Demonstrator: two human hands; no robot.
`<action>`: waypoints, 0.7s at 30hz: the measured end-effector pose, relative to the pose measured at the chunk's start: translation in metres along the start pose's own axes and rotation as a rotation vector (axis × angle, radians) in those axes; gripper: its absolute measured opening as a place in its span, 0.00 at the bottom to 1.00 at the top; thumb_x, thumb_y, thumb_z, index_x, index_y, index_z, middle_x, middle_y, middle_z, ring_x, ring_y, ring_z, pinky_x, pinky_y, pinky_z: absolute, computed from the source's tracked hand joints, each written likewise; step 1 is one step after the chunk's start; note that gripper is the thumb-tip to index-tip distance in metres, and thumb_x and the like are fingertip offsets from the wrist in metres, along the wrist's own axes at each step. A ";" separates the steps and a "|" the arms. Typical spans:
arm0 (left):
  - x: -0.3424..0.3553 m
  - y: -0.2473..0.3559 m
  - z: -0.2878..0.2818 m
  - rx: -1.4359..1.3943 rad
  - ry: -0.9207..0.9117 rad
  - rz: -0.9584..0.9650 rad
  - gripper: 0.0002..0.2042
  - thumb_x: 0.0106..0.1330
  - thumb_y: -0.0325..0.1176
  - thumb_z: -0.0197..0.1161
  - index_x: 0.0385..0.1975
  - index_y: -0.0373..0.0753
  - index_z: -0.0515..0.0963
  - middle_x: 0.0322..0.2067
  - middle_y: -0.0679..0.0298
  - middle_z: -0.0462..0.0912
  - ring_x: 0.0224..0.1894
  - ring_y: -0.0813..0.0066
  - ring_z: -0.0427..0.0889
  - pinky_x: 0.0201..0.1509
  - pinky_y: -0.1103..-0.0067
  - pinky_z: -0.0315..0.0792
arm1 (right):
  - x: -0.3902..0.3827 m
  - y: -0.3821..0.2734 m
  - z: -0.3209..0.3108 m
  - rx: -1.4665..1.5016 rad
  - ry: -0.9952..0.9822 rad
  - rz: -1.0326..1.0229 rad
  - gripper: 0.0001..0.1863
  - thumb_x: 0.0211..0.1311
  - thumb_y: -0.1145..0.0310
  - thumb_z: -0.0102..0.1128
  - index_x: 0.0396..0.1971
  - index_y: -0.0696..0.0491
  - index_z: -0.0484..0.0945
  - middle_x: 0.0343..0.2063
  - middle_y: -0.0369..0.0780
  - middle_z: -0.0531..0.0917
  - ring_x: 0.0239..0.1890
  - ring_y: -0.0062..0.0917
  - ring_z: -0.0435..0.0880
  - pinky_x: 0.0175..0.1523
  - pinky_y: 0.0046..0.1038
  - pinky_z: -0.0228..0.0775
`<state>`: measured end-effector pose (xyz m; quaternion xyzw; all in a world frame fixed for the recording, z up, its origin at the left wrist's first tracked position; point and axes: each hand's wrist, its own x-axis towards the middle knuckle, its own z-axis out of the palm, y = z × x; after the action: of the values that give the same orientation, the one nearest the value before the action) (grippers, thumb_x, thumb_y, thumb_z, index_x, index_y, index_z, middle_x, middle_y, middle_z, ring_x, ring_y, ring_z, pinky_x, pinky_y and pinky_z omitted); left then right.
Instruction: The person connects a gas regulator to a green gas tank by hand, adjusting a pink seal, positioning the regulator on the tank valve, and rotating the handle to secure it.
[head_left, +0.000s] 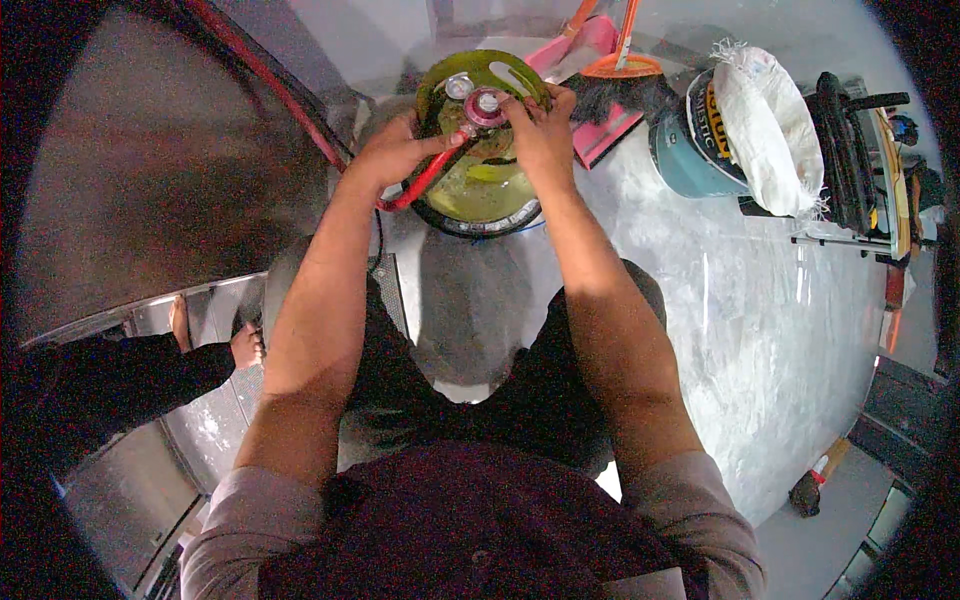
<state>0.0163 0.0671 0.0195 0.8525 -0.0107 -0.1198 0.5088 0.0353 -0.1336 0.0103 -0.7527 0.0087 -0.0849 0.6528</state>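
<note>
A green gas cylinder (505, 190) with a collar stands upright on the floor in front of me. On its valve sits a pink and silver regulator (484, 116), with a red hose (430, 180) running from it down to the left. My left hand (395, 150) is closed at the cylinder's left side, thumb on the hose by its fitting. My right hand (540, 135) is closed around the regulator's right side and the collar, fingertips partly hidden. A small silver gauge (459, 86) is beside the regulator.
A blue bucket (683, 160) with a white sack (765, 130), pink dustpans (610, 135) and stacked black items (845, 160) are at right. A dark metal panel (150, 180) is at left. Another person's bare foot (247, 346) and dark trousers (120, 400) are at lower left.
</note>
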 end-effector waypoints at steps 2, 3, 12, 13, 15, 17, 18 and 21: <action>-0.004 0.000 0.003 -0.029 0.018 -0.015 0.38 0.49 0.54 0.72 0.56 0.34 0.70 0.51 0.52 0.78 0.53 0.61 0.77 0.58 0.71 0.68 | -0.003 -0.004 -0.001 0.005 -0.011 0.000 0.30 0.56 0.65 0.66 0.50 0.61 0.57 0.46 0.48 0.74 0.50 0.29 0.75 0.55 0.29 0.67; -0.008 0.001 0.007 -0.073 0.049 0.007 0.38 0.52 0.53 0.71 0.57 0.33 0.68 0.51 0.51 0.78 0.54 0.59 0.77 0.58 0.70 0.68 | -0.004 -0.006 -0.003 -0.008 -0.003 0.008 0.29 0.57 0.65 0.65 0.51 0.61 0.59 0.46 0.48 0.74 0.50 0.29 0.74 0.56 0.30 0.66; -0.007 0.003 0.039 0.222 0.641 0.075 0.24 0.57 0.47 0.67 0.41 0.33 0.69 0.33 0.48 0.78 0.40 0.49 0.77 0.44 0.62 0.70 | 0.003 0.006 -0.017 -0.184 -0.056 -0.135 0.24 0.59 0.74 0.50 0.57 0.57 0.61 0.50 0.46 0.74 0.54 0.33 0.73 0.60 0.32 0.61; -0.003 0.001 0.037 0.158 0.618 0.027 0.23 0.57 0.47 0.67 0.38 0.34 0.70 0.31 0.50 0.79 0.39 0.50 0.77 0.43 0.62 0.70 | 0.005 0.009 -0.016 -0.198 -0.018 -0.153 0.25 0.58 0.76 0.49 0.58 0.56 0.60 0.51 0.47 0.73 0.55 0.36 0.72 0.62 0.32 0.60; 0.003 -0.003 0.034 0.202 0.611 0.009 0.22 0.56 0.48 0.68 0.36 0.35 0.71 0.30 0.52 0.79 0.38 0.50 0.77 0.43 0.62 0.70 | 0.006 0.013 -0.015 -0.192 -0.027 -0.160 0.27 0.58 0.77 0.48 0.59 0.56 0.59 0.52 0.49 0.72 0.57 0.38 0.72 0.62 0.34 0.60; 0.006 -0.004 0.032 0.229 0.616 0.014 0.21 0.55 0.49 0.68 0.33 0.37 0.72 0.28 0.54 0.79 0.37 0.51 0.77 0.42 0.63 0.70 | 0.008 0.014 -0.014 -0.197 -0.025 -0.103 0.28 0.57 0.78 0.47 0.60 0.56 0.57 0.54 0.51 0.72 0.58 0.41 0.71 0.63 0.35 0.59; 0.007 -0.004 0.031 0.229 0.609 -0.012 0.21 0.54 0.51 0.68 0.32 0.38 0.73 0.30 0.55 0.79 0.38 0.52 0.76 0.45 0.64 0.69 | 0.009 0.015 -0.013 -0.215 -0.019 -0.100 0.28 0.57 0.77 0.48 0.60 0.56 0.58 0.55 0.52 0.71 0.58 0.43 0.70 0.63 0.37 0.59; 0.006 -0.002 0.033 0.355 0.695 0.042 0.22 0.52 0.55 0.68 0.30 0.40 0.75 0.33 0.55 0.78 0.41 0.54 0.74 0.50 0.63 0.66 | 0.010 0.016 -0.012 -0.269 -0.004 -0.128 0.28 0.58 0.75 0.50 0.60 0.56 0.58 0.56 0.54 0.70 0.59 0.45 0.69 0.63 0.38 0.58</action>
<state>0.0148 0.0388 0.0017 0.9166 0.1243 0.1901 0.3292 0.0450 -0.1489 -0.0027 -0.8325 -0.0295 -0.1230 0.5394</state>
